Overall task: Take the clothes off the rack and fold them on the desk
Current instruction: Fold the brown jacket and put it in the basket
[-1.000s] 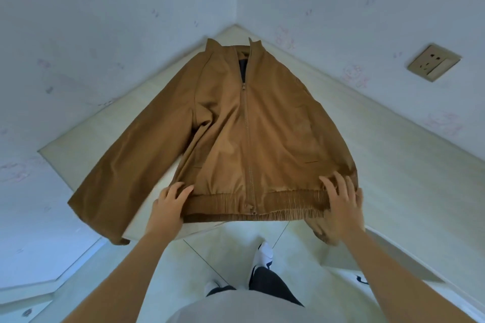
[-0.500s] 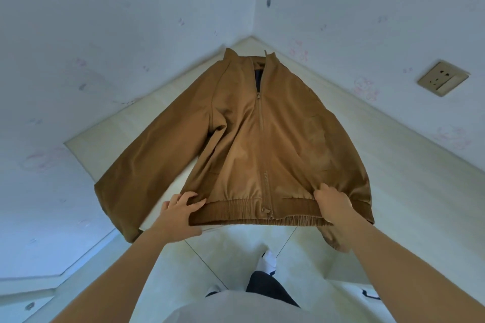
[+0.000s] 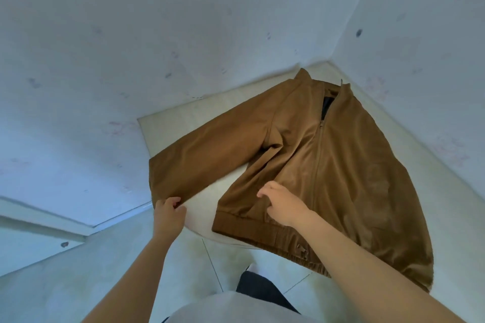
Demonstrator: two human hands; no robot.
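A brown zip-up jacket [image 3: 328, 165] lies face up on the pale desk [image 3: 168, 126] in the room's corner, collar toward the corner. Its ribbed hem hangs a little over the near desk edge. Its left sleeve [image 3: 204, 157] stretches out across the desk. My left hand [image 3: 168, 214] pinches that sleeve's cuff at the near desk edge. My right hand [image 3: 280, 203] has its fingers curled into the fabric of the jacket's left front panel, just above the hem. The jacket's right sleeve is not in view.
White walls with faint pink marks close in the desk on the left and right. Pale floor tiles [image 3: 199, 265] and my dark trouser leg [image 3: 259, 288] show below the desk edge.
The view has swung left. My left hand left the hem and moved to the left sleeve's cuff. My right hand crossed from the hem's right end to the left front panel.
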